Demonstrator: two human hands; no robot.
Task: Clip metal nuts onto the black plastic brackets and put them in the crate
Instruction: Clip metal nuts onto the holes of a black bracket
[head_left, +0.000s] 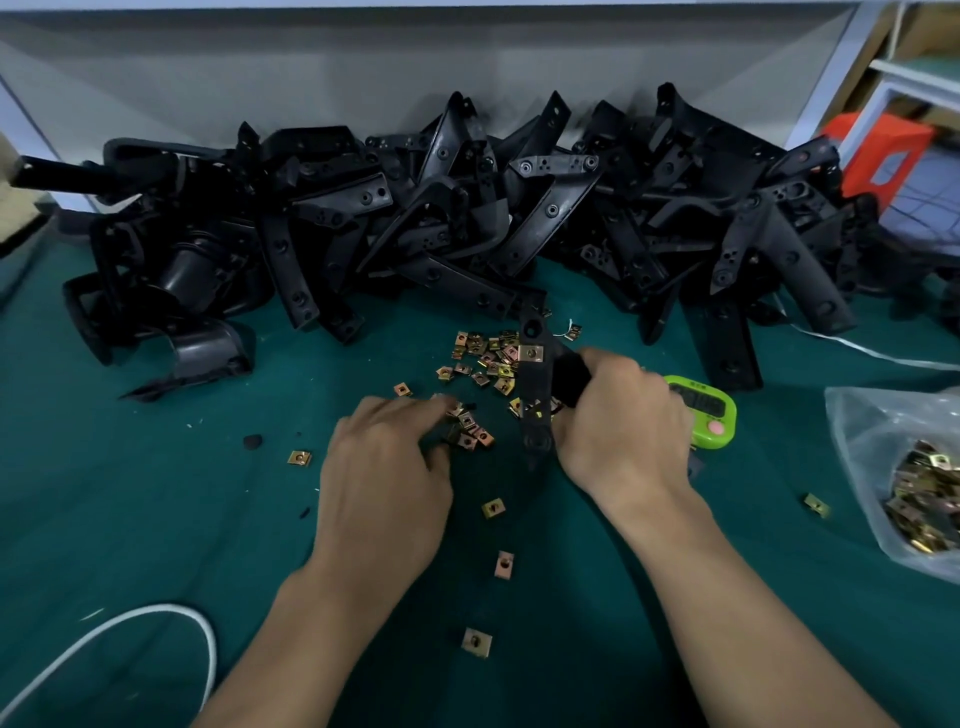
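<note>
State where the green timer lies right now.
In the head view, the green timer lies right of centre, partly hidden behind the right hand and left of the plastic bag of nuts.

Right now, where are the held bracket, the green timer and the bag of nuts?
held bracket (533, 387): head view, middle of its flat black strip.
green timer (702, 404): head view, front face.
bag of nuts (865, 441): head view, clear plastic wall, upper left part.

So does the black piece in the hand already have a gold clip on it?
Yes, one metal nut sits clipped near the top end of the black bracket that the right hand grips.
</note>
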